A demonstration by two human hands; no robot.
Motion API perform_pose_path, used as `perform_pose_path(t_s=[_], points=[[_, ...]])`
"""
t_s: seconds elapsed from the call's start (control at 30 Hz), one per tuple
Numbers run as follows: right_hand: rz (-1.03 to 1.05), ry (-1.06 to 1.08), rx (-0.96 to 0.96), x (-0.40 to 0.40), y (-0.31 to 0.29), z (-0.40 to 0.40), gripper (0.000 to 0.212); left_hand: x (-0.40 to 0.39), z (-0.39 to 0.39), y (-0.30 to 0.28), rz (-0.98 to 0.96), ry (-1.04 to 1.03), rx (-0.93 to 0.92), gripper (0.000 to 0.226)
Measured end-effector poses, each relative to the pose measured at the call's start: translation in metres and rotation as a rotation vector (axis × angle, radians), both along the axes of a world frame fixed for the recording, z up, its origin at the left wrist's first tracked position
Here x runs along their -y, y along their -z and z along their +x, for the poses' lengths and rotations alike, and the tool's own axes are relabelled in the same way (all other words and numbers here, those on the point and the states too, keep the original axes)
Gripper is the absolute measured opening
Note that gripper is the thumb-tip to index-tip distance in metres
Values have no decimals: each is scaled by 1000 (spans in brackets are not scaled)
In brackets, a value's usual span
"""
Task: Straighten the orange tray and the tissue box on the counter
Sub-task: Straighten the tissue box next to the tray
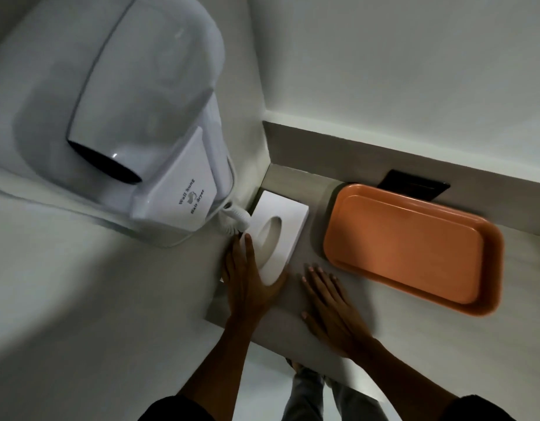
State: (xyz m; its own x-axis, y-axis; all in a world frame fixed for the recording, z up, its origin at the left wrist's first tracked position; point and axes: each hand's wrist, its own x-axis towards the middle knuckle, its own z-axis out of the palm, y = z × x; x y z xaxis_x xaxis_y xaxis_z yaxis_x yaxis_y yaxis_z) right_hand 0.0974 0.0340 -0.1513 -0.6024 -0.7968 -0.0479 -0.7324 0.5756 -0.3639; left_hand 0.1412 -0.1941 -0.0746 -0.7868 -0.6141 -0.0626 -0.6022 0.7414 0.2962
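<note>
A white tissue box (288, 221) with an oval slot lies on the grey counter (296, 317), tucked into the left corner against the wall. My left hand (249, 279) grips its near left end, fingers along the left side and thumb around the near corner. My right hand (331, 308) lies flat on the counter with fingers spread, holding nothing, just right of the box. The empty orange tray (411, 247) rests to the right, close to the back ledge, its long side running away toward the lower right. A gap separates it from my right hand.
A white wall-mounted hair dryer (135, 123) with a coiled cord (235, 220) hangs over the left wall, right above the box. A black rectangular object (414, 188) lies behind the tray by the back ledge (353, 153). The counter's front edge runs just below my hands.
</note>
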Motion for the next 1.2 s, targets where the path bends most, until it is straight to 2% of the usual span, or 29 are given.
perform_pose_path(t_s=[0.13,0.37,0.63,0.87,1.2], points=[[20,17,-35,1,12,4,83,3,-1,8,-10,-40,54,128],[43,16,-39,0,17,5,84,1,-16,0,78,-113,65,133],[39,23,3,0,16,4,82,-3,-86,-18,192,-162,23,132],[35,28,7,1,15,5,82,9,-111,-11,93,-162,-47,128],[1,37,4,2,17,6,81,11,-122,3,131,-116,-85,127]])
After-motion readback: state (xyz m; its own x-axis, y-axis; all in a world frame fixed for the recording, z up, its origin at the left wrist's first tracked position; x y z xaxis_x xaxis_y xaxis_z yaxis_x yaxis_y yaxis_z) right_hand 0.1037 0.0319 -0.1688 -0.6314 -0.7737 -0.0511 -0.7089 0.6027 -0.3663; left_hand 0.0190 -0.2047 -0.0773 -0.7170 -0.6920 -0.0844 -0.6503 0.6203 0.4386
